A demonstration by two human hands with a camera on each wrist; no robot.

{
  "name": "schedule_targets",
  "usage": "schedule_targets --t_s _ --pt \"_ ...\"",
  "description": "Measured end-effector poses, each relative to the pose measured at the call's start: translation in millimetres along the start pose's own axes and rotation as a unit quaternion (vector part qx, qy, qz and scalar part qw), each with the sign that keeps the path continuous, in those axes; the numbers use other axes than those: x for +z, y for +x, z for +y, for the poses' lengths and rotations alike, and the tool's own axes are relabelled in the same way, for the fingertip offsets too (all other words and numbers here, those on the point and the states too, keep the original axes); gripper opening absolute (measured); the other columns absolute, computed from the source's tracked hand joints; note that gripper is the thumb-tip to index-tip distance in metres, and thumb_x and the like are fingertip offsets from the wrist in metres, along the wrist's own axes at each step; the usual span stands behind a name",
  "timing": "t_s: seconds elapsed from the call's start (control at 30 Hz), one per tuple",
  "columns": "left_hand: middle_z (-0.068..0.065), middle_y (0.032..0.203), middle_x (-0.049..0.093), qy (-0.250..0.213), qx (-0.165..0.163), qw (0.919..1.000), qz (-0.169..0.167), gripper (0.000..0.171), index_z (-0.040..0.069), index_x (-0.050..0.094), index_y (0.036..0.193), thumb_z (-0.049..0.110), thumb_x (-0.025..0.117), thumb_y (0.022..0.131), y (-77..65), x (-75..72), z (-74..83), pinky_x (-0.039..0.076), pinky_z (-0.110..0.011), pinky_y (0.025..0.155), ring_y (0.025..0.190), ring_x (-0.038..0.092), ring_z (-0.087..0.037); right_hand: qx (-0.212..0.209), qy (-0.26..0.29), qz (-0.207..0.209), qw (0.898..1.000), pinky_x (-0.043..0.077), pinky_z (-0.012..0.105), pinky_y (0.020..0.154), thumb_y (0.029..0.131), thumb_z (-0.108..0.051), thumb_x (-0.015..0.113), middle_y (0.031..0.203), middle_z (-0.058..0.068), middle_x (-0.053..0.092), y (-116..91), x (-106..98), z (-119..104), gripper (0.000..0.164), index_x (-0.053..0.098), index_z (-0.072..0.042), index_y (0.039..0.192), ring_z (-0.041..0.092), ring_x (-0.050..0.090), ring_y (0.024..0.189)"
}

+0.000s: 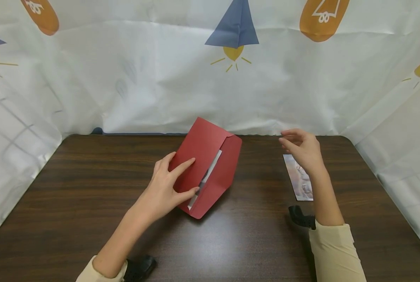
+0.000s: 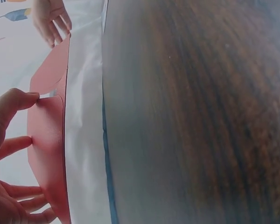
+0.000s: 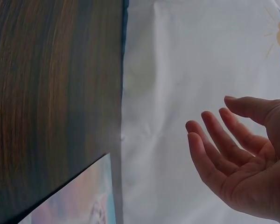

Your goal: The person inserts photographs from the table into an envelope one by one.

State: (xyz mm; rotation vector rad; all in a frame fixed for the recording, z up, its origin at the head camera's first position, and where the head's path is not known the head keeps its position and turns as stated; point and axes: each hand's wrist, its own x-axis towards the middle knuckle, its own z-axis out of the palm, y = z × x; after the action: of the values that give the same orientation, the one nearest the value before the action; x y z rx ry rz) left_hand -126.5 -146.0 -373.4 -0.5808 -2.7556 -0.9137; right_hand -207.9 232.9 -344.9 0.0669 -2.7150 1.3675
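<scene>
1 spread left hand (image 1: pixel 165 185) holding red envelope (image 1: pixel 204 143), right hand (image 1: pixel 304 150) loosely curled

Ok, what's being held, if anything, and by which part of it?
The left hand holds the red envelope across its front panel, thumb at the opening's edge; the right hand holds nothing.
</scene>
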Motion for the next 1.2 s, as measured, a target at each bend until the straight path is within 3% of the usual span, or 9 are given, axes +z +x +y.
schedule_targets --t_s 0.13,0.27,0.43,0.63,1.2 --pt "-0.030 0.157 0.037 0.001 -0.006 1.0000 0.000 0.069 0.014 0.061 0.148 0.019 0.088 0.086 -0.4 -2.3 -1.0 0.059 -0.059 0.092 0.141 0.037 -0.050 0.003 -0.025 0.002 1.000 0.053 0.012 0.076 0.107 -0.025 0.063 0.133 0.027 0.069 0.0 -2.3 4.3 0.041 0.063 0.001 0.139 0.020 0.075 0.098" --pt "-0.031 0.158 0.036 -0.002 -0.011 0.9999 -0.003 0.069 0.014 0.060 0.149 0.020 0.088 0.087 -1.0 -3.8 -1.6 0.059 -0.060 0.093 0.143 0.035 -0.050 0.008 -0.040 0.005 0.999 0.052 0.024 0.081 0.108 -0.029 0.062 0.135 0.027 0.067 -0.1 -4.9 8.9 0.044 0.062 0.000 0.142 0.046 0.069 0.116" --pt "-0.030 0.159 0.035 -0.005 -0.014 0.9999 -0.005 0.068 0.015 0.060 0.150 0.020 0.087 0.088 -1.8 -4.4 -2.0 0.058 -0.060 0.094 0.144 0.034 -0.049 0.024 -0.041 0.013 0.999 0.052 0.047 0.090 0.108 -0.030 0.061 0.139 0.028 0.064 -1.3 -9.0 14.7 0.048 0.058 -0.001 0.146 0.049 0.064 0.124" --pt "-0.030 0.159 0.035 -0.005 -0.013 0.9999 -0.001 0.068 0.015 0.060 0.150 0.020 0.087 0.088 -2.6 -4.8 -1.6 0.059 -0.060 0.094 0.143 0.035 -0.049 0.042 -0.032 0.018 0.998 0.050 0.060 0.099 0.108 -0.029 0.061 0.145 0.029 0.060 -3.0 -14.0 19.4 0.052 0.053 0.000 0.149 0.051 0.059 0.131" --pt "-0.030 0.158 0.036 -0.003 -0.010 0.9999 -0.002 0.068 0.014 0.060 0.149 0.019 0.087 0.087 0.0 -5.1 -1.5 0.059 -0.059 0.092 0.142 0.036 -0.049 0.068 -0.033 0.017 0.997 0.044 0.069 0.108 0.108 -0.030 0.059 0.151 0.033 0.052 -1.2 -27.8 37.6 0.058 0.046 0.003 0.154 0.056 0.050 0.139"
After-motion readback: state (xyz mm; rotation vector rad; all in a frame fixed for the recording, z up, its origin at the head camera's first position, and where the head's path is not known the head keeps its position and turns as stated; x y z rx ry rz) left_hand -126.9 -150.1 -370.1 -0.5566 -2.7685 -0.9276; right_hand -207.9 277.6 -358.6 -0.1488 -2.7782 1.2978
